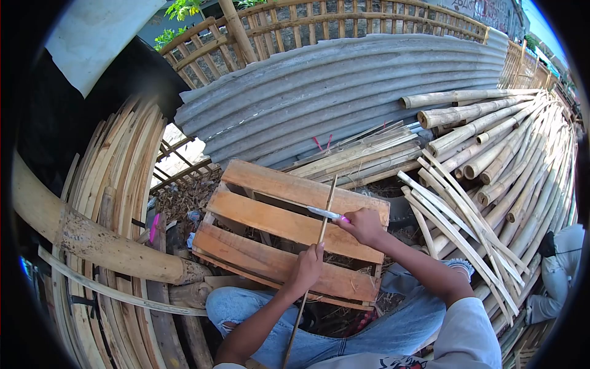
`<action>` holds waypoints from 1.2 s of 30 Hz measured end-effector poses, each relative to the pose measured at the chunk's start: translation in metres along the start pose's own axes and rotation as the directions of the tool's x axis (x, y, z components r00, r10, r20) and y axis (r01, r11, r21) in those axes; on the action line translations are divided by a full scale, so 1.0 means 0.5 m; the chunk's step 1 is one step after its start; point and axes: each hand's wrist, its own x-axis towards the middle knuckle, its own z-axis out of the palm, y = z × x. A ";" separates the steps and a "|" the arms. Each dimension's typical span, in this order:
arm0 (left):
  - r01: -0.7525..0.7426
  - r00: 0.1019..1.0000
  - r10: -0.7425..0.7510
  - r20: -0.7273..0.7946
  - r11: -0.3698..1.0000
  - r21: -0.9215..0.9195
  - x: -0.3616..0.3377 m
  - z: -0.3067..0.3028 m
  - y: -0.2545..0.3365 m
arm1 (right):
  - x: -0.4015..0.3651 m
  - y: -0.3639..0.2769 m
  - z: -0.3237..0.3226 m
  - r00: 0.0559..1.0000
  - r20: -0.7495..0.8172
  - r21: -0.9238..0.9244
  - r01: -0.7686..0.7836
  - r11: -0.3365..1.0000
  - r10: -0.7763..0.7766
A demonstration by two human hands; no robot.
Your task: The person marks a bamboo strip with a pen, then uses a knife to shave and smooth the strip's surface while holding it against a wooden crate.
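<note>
My left hand point(307, 268) is closed around a thin bamboo strip point(297, 320), which runs from near my lap up across a slatted wooden crate point(279, 216). In my right hand point(364, 227) is a knife point(324, 213) with a pink and pale handle. Its blade points left and crosses the strip a little above my left hand. The crate, with gaps between its orange-brown slats, stands right in front of my knees. Both hands are over its top.
Long bamboo poles point(473, 140) and pale split strips point(467, 227) pile up on the right. More strips point(117, 166) and a thick bamboo pole point(117, 246) lie left. Behind the crate leans a corrugated sheet point(344, 80). Another person's leg point(556, 270) shows at far right.
</note>
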 end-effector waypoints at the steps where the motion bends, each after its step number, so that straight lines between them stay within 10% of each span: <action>1: 0.006 1.000 -0.006 0.004 1.000 0.000 -0.006 0.002 0.000 | 0.022 0.021 -0.011 0.991 -0.004 -0.005 -0.130 0.991 0.130; 3: 0.070 0.993 -0.065 0.096 0.996 -0.055 -0.010 0.012 0.012 | 0.035 0.056 -0.018 0.985 -0.035 -0.049 -0.171 0.984 0.169; 6: 0.126 0.985 -0.117 0.123 0.990 -0.068 0.002 0.015 0.009 | -0.042 -0.007 0.031 0.988 -0.018 0.015 0.157 0.988 -0.156; 10: 0.197 0.971 -0.177 0.159 0.973 -0.120 -0.010 -0.005 0.030 | 0.028 0.043 -0.012 0.991 0.000 0.084 -0.133 0.988 0.133; 15: 0.133 0.986 -0.119 0.114 0.983 -0.124 -0.001 -0.001 0.015 | -0.019 0.007 0.013 0.995 0.026 0.126 0.092 0.988 -0.096; 19: 0.167 0.979 -0.143 0.148 0.972 -0.163 -0.008 -0.017 0.041 | 0.026 0.030 -0.036 0.990 0.018 0.092 -0.144 0.985 0.143; 23: 0.166 0.980 -0.138 0.144 0.963 -0.210 0.003 -0.008 0.019 | -0.007 0.008 0.005 0.995 0.048 0.036 0.091 0.995 -0.092; 26: 0.141 0.983 -0.108 0.147 0.961 -0.237 -0.019 0.006 0.026 | 0.060 0.079 -0.031 0.965 -0.009 0.036 -0.260 0.965 0.260; 30: 0.189 0.970 -0.152 0.189 0.962 -0.196 -0.010 -0.010 0.037 | -0.007 0.030 -0.002 1.000 0.005 0.075 0.028 0.997 -0.028; 36: 0.248 0.957 -0.180 0.228 0.915 -0.318 -0.002 -0.018 0.047 | 0.004 0.022 -0.023 0.998 -0.002 0.040 -0.056 0.998 0.056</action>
